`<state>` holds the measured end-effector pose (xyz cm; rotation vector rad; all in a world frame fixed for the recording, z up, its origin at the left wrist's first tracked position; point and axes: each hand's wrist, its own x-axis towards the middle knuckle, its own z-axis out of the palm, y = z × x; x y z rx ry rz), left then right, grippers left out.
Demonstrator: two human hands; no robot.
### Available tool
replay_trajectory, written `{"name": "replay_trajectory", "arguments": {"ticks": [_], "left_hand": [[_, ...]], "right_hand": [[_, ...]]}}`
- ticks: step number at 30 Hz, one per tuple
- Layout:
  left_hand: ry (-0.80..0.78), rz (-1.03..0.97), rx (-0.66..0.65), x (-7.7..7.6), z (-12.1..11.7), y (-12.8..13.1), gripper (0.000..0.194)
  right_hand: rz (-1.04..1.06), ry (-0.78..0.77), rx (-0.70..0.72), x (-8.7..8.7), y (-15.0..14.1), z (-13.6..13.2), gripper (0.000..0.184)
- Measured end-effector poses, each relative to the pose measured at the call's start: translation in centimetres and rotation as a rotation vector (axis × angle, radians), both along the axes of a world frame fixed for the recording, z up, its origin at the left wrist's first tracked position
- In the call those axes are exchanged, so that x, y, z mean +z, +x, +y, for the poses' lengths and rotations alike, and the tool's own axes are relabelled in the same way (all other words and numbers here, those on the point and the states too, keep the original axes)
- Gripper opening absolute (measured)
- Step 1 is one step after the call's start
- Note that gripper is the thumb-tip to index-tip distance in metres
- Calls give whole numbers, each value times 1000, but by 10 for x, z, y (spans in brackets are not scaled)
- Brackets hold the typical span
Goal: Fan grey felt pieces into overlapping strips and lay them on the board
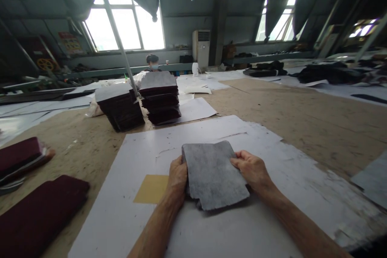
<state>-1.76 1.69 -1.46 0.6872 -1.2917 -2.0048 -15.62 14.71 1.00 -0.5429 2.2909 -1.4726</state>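
Note:
A small stack of grey felt-like sheets (213,175) lies on a large white paper (127,209) in front of me. My left hand (177,178) grips the stack's left edge, fingers curled around it. On the right edge rests my right hand (252,169), its fingers closed over the sheets. The top sheet is mottled grey with rounded corners. A yellow-tan square patch (151,188) sits on the paper just left of my left hand.
Two tall stacks of dark maroon pieces topped with grey sheets (121,107) (160,96) stand farther back. Maroon fabric bundles (39,213) (21,157) lie at the left. Behind the stacks sits another person (152,63). Brown board tabletop (287,121) stretches right.

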Motion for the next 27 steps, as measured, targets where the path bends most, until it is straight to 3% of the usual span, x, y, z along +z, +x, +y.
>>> {"name": "replay_trajectory", "arguments": {"ticks": [4,11,17,27], "left_hand": [[40,-21,37,5,0,1,19],[132,-3,43,12,5,0,52],[66,-23,-31,9,5,4,37],[7,-47,-30,5,2,3,32]], "right_hand": [[35,20,-26,2,-1,0,16],[83,34,-26,6,2,-1,15],[97,62,-37,6,1,-2,14],[144,90,-63,2,1,-3,13]]}}
